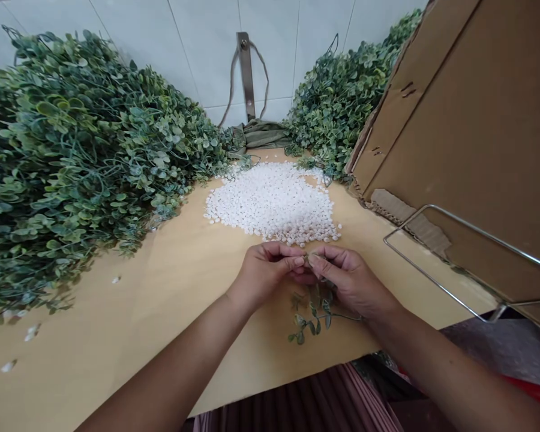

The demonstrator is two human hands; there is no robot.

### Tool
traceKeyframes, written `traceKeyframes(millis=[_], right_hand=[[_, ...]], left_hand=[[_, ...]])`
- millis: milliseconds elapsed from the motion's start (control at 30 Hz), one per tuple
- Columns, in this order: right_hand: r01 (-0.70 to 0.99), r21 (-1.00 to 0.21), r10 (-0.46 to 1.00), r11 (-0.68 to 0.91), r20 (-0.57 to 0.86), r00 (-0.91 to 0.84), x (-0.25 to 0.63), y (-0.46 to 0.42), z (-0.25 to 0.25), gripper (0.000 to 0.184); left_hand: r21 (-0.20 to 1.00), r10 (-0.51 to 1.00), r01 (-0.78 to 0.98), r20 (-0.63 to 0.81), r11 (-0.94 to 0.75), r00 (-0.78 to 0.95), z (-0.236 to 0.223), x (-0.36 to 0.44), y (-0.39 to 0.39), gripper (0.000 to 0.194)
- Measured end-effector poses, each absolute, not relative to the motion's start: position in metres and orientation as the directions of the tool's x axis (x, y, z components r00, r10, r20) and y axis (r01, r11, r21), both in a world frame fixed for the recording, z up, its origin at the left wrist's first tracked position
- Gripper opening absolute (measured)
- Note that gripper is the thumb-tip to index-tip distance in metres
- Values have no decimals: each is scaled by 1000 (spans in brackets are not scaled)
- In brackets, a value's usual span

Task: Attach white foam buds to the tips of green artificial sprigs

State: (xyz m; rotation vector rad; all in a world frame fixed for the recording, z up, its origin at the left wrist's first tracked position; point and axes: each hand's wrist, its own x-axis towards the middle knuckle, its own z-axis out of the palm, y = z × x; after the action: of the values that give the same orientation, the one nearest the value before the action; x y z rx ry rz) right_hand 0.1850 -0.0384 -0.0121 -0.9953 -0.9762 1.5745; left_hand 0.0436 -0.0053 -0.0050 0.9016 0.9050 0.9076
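Observation:
My left hand point(272, 267) and my right hand point(346, 273) meet over the tan board, thumbs and fingertips pinched together. Between them is part of an artificial leaf sprig point(312, 323), whose small green leaves hang below my right hand. A thin stem runs out to the right beneath that wrist. What exactly sits at the left fingertips is too small and covered to make out. Just beyond my fingers spreads a heap of small white plastic pieces point(274, 201).
Bushy artificial greenery point(94, 138) is piled on the left, with another pile point(342, 96) at the back right. A large cardboard box point(468, 138) and a bent metal wire frame point(436, 282) stand on the right. Few white pieces lie loose on the tan board point(162, 312).

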Motion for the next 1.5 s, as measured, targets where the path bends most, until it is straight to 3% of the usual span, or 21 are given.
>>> traceKeyframes(millis=[200, 367, 500, 733, 867, 967, 1067, 1200, 1267, 1367, 1500], right_hand=[[-301, -936, 978, -183, -141, -157, 182, -38, -12, 30], [-394, -896, 979, -204, -188, -81, 184, -36, -6, 35], [-453, -882, 982, -131, -177, 61, 191, -38, -2, 35], [-494, -869, 986, 35, -52, 161, 197, -39, 1, 26], [-447, -886, 992, 125, 105, 68, 202, -45, 7, 43], [-435, -886, 976, 160, 207, -62, 210, -50, 11, 56], [-442, -885, 967, 145, 221, -126, 215, -50, 12, 59], [-283, -953, 994, 113, 105, 44, 209, -43, 6, 37], [-111, -982, 985, 150, 139, 99, 201, -42, 0, 21], [116, -977, 983, 179, 172, -65, 190, -44, -8, 13], [281, -931, 966, 232, 187, -180, 186, -45, -12, 12]], left_hand=[[920, 912, -226, -236, 321, 334, -5, 45, -6, 17], [953, 941, -213, -145, 216, 304, -7, 41, -4, 23], [987, 957, -61, -126, 146, 261, -8, 34, 0, 24], [972, 882, 206, 3, -113, 472, -18, 36, -7, 25], [952, 878, 266, 4, -149, 479, -17, 38, -7, 9], [959, 889, 244, 17, -144, 457, -13, 36, -5, 8], [969, 910, 221, 8, -110, 415, -10, 34, -2, 11], [971, 905, 187, 57, -148, 421, -9, 32, -3, 12], [957, 895, 190, 120, -219, 429, -7, 32, -5, 12], [926, 872, 189, 219, -328, 438, -4, 32, -7, 12], [895, 863, 201, 292, -399, 413, -3, 30, -9, 14]])
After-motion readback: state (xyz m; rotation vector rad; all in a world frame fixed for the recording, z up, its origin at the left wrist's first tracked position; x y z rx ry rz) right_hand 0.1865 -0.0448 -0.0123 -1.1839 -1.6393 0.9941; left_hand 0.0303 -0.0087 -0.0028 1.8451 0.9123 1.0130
